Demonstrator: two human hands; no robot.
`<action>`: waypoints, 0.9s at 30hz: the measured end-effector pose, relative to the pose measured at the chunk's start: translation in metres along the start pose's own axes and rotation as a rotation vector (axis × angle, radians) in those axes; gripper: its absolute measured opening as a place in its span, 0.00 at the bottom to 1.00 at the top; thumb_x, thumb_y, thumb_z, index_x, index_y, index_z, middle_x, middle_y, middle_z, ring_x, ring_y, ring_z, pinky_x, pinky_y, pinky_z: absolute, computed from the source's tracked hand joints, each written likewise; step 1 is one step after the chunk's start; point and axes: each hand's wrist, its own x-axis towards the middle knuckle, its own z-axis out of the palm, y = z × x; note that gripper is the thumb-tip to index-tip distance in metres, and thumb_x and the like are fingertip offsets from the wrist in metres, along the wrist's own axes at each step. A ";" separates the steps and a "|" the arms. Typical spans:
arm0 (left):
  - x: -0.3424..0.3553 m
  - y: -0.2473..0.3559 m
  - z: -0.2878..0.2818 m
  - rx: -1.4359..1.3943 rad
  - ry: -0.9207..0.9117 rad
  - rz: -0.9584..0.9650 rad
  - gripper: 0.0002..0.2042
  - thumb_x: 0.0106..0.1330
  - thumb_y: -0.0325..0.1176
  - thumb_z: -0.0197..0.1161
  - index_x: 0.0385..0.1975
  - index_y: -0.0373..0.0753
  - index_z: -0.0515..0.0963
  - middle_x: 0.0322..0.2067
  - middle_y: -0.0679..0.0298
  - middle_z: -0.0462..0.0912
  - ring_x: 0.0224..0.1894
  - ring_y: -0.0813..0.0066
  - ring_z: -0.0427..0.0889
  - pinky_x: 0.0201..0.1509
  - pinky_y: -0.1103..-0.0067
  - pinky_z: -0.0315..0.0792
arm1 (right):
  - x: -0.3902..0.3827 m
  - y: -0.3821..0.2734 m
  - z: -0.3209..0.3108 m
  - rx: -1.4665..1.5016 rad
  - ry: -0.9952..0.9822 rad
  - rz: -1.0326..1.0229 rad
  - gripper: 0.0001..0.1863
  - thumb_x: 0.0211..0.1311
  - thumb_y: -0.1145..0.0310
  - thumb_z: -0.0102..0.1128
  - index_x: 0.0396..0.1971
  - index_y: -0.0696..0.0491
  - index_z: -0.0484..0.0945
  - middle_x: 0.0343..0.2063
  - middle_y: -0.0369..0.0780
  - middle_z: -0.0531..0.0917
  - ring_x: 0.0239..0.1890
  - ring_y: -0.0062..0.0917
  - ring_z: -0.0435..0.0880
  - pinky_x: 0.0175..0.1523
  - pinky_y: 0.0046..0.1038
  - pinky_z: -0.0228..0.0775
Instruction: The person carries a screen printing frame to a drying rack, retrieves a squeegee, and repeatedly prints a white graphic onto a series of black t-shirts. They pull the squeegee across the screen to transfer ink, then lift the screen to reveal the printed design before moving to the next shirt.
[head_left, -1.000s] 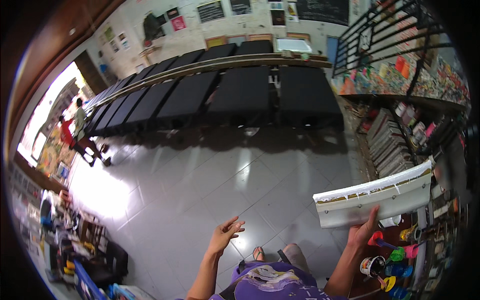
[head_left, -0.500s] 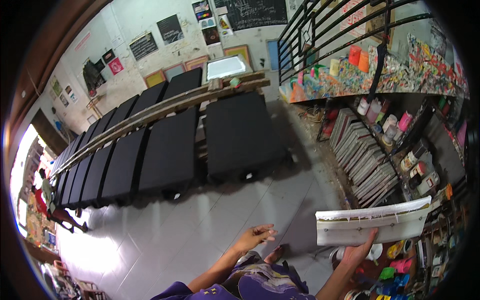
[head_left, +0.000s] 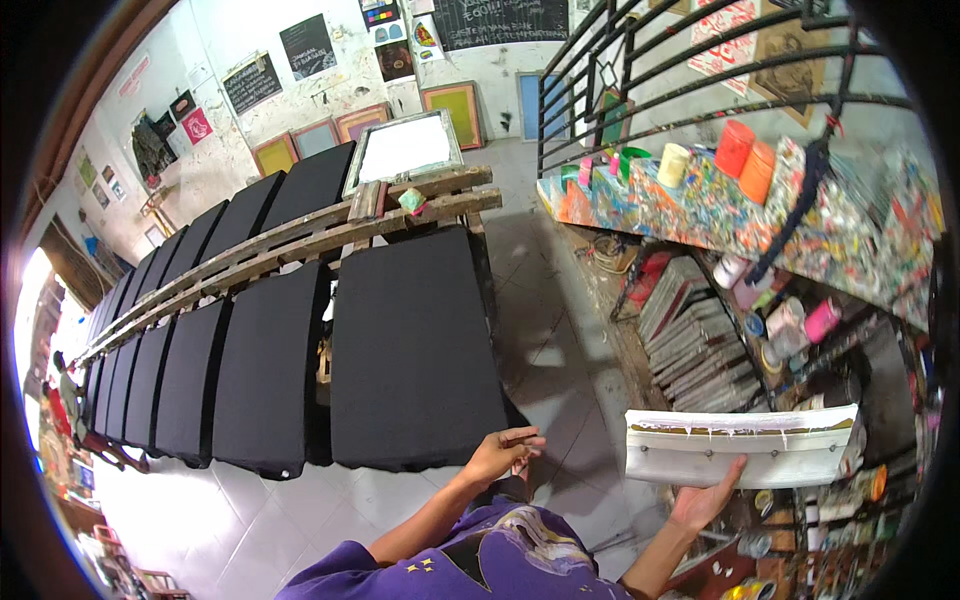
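Note:
My right hand (head_left: 705,502) grips a long pale squeegee (head_left: 735,462) from below, its thumb across the front; white ink coats its top edge and drips a little. My left hand (head_left: 500,450) is raised empty at the lower middle, fingers loosely apart, near the corner of the closest platen (head_left: 415,340), which is covered in black fabric. A long row of similar black-covered platens (head_left: 260,380) runs off to the left along wooden rails (head_left: 280,240). A white screen frame (head_left: 400,150) rests at the far end of the rails.
Two people (head_left: 70,410) stand at the far left. On the right are an ink-splattered counter (head_left: 880,250) with cups (head_left: 735,145), black railings (head_left: 700,60), a rack of stacked screens (head_left: 700,360) and shelves of containers (head_left: 820,330). Tiled floor (head_left: 545,270) runs between platens and counter. Frames lean against the back wall.
I have stepped toward the platens and turned right; the nearest platen and the counter now appear larger. The squeegee stays in my right hand; my left hand remains raised and empty.

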 end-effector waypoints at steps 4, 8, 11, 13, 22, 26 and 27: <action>0.077 0.063 -0.005 0.002 0.159 0.066 0.19 0.71 0.19 0.47 0.56 0.29 0.81 0.30 0.66 0.86 0.30 0.81 0.79 0.40 0.81 0.76 | 0.068 0.039 0.067 -0.018 -0.115 0.033 0.40 0.74 0.53 0.62 0.76 0.57 0.56 0.72 0.45 0.66 0.72 0.37 0.66 0.76 0.45 0.58; 0.149 0.094 -0.028 -0.093 0.250 0.188 0.13 0.69 0.19 0.48 0.42 0.30 0.82 0.22 0.72 0.73 0.25 0.84 0.67 0.33 0.82 0.66 | 0.130 0.083 0.134 -0.128 -0.137 0.115 0.39 0.73 0.58 0.64 0.75 0.58 0.58 0.71 0.45 0.67 0.71 0.37 0.68 0.74 0.46 0.62; 0.203 0.115 -0.030 -0.108 0.253 0.264 0.11 0.68 0.19 0.48 0.38 0.31 0.81 0.21 0.73 0.72 0.24 0.84 0.67 0.32 0.82 0.65 | 0.192 0.121 0.173 -0.170 -0.273 0.243 0.37 0.72 0.62 0.66 0.73 0.60 0.60 0.70 0.44 0.68 0.70 0.37 0.70 0.73 0.45 0.63; 0.235 0.124 -0.030 -0.074 0.275 0.276 0.12 0.67 0.19 0.47 0.38 0.32 0.81 0.21 0.72 0.72 0.24 0.84 0.67 0.31 0.82 0.66 | 0.230 0.156 0.199 -0.298 -0.294 0.210 0.39 0.69 0.57 0.70 0.71 0.60 0.64 0.68 0.42 0.73 0.67 0.34 0.74 0.72 0.40 0.64; 0.353 0.154 -0.017 -0.253 0.491 0.181 0.10 0.67 0.20 0.49 0.37 0.33 0.79 0.22 0.73 0.72 0.24 0.84 0.68 0.31 0.81 0.67 | 0.355 0.254 0.337 -0.277 -0.522 0.322 0.35 0.69 0.66 0.70 0.70 0.62 0.65 0.67 0.43 0.73 0.68 0.33 0.73 0.72 0.38 0.64; 0.403 0.174 -0.017 -0.415 0.587 0.184 0.08 0.68 0.20 0.50 0.35 0.33 0.78 0.21 0.72 0.71 0.23 0.82 0.67 0.30 0.80 0.67 | 0.395 0.285 0.400 -0.308 -0.584 0.255 0.34 0.71 0.67 0.67 0.71 0.60 0.64 0.68 0.43 0.72 0.69 0.33 0.71 0.72 0.39 0.63; 0.416 0.180 -0.018 -0.404 0.627 0.172 0.08 0.67 0.20 0.49 0.35 0.34 0.78 0.20 0.72 0.70 0.22 0.82 0.66 0.29 0.80 0.66 | 0.408 0.295 0.414 -0.306 -0.598 0.234 0.34 0.71 0.67 0.67 0.72 0.59 0.63 0.69 0.43 0.71 0.69 0.33 0.71 0.73 0.39 0.63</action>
